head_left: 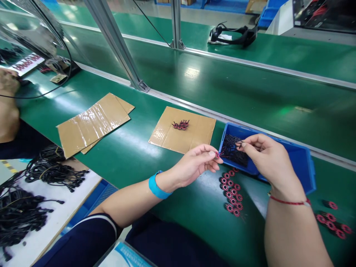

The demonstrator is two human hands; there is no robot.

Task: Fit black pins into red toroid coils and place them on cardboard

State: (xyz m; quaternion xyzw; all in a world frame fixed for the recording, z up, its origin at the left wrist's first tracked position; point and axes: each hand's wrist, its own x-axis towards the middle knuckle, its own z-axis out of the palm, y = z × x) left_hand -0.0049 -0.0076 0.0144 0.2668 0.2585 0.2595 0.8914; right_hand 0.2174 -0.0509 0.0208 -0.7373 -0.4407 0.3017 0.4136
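My left hand [198,165] is closed in a pinch on a small red wound motor stator [217,154], whose thin wires point right. Above the blue bin [254,168], my right hand [264,157] pinches a short black tube [239,144] between thumb and fingertips. Many similar black tubes [235,150] fill the bin's left compartment. Just below the bin, several red-and-black stators [231,194] lie in rows on the green bench. More finished-looking stators with dark leads [181,125] rest in a cluster on a cardboard sheet [164,135].
Wrapped cardboard sheets [94,124] lie to the left. More stators [330,222] are at the right edge. Black cable bundles [50,170] sit on a white board at lower left, near another person's arm [8,107]. A metal frame post [116,44] rises behind the bench.
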